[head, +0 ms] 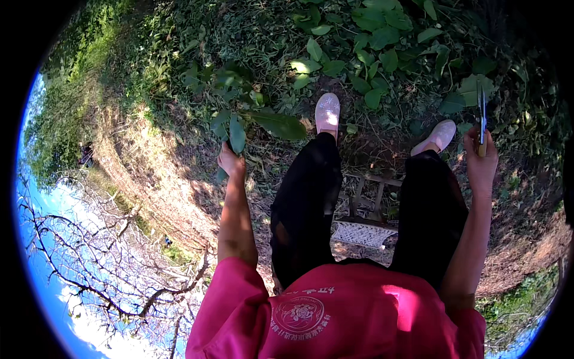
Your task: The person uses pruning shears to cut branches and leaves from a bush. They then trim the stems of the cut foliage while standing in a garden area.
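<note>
My left hand is closed around the lower end of a leafy branch. Its broad green leaves spread away from the fist, and some hide part of the stem and fingers. Out to the right, my right hand grips a knife by its yellowish handle. The narrow metal blade is seen nearly edge-on and points away from me, in front of a broad leaf lower down. The two hands are well apart, one on each side of my legs.
Low plants with broad leaves cover the ground ahead of my pale shoes. A low seat with white woven webbing and a rung frame shows between my legs. Bare branches and dry ground lie left.
</note>
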Demonstrator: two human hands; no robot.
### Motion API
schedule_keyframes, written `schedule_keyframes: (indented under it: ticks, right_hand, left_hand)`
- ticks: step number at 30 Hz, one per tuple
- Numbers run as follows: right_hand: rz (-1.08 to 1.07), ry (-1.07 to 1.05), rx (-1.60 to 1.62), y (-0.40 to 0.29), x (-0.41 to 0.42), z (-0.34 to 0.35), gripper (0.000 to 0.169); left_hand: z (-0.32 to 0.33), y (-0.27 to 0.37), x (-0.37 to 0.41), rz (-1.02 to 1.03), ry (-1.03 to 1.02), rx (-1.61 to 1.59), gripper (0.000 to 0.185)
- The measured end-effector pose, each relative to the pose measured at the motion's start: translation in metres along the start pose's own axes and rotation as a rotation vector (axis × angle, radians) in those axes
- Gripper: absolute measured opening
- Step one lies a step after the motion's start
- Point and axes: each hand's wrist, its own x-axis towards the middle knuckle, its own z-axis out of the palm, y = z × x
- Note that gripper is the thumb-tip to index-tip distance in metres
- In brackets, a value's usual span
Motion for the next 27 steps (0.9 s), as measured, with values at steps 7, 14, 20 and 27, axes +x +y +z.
schedule_keyframes:
  ticks: [7, 14, 20, 27]
  right_hand:
    - [0.007, -0.110, 0.071, -0.023, 0.032, 0.030, 0.014]
    - [-0.212, 0.058, 0.014, -0.065, 0.022, 0.030, 0.022]
    - [-0.435, 0.233, -0.027, -0.082, -0.023, 0.022, 0.020]
    - [-0.528, 0.379, -0.052, -0.048, -0.063, 0.001, 0.019]
  left_hand:
    - [0.142, 0.015, 0.085, 0.081, -0.435, -0.590, 0.051]
    - [0.039, 0.095, 0.084, 0.364, -0.496, -0.301, 0.046]
    - [0.084, 0.094, 0.078, 0.443, -0.385, -0.610, 0.056]
    - [0.095, 0.130, 0.070, 0.454, -0.337, -0.485, 0.069]
